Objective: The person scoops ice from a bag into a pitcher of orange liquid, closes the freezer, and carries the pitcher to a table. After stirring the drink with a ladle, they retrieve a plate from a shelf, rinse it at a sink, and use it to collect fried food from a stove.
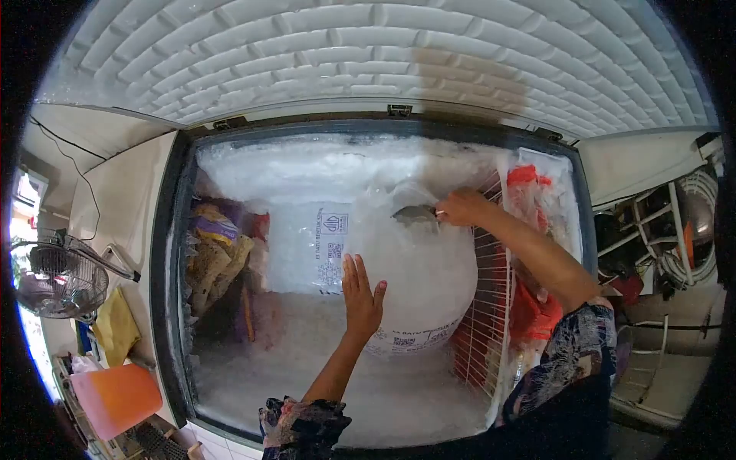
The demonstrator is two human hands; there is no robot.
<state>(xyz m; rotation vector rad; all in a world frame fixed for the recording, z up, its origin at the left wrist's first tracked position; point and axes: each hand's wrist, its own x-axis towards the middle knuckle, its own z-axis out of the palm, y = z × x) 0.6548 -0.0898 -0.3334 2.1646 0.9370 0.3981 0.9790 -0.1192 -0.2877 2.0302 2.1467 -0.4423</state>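
A big white plastic bag of ice (418,284) with printed lettering lies in an open chest freezer. My left hand (360,299) rests on the left side of this bag, palm down with fingers stretched out. At the bag's upper end, my right hand (458,208) is closed around the handle of a dark metal scoop (415,214). The scoop's head is at the bag's mouth, partly hidden by plastic. Left of it lies a second printed ice bag (299,245), near my left fingertips.
Thick frost (307,172) coats the freezer walls. A white wire divider (487,299) stands at the right, with red packages (537,307) beyond it. Wrapped goods (218,230) lie at the left. Outside are a fan (61,276) and an orange container (119,399).
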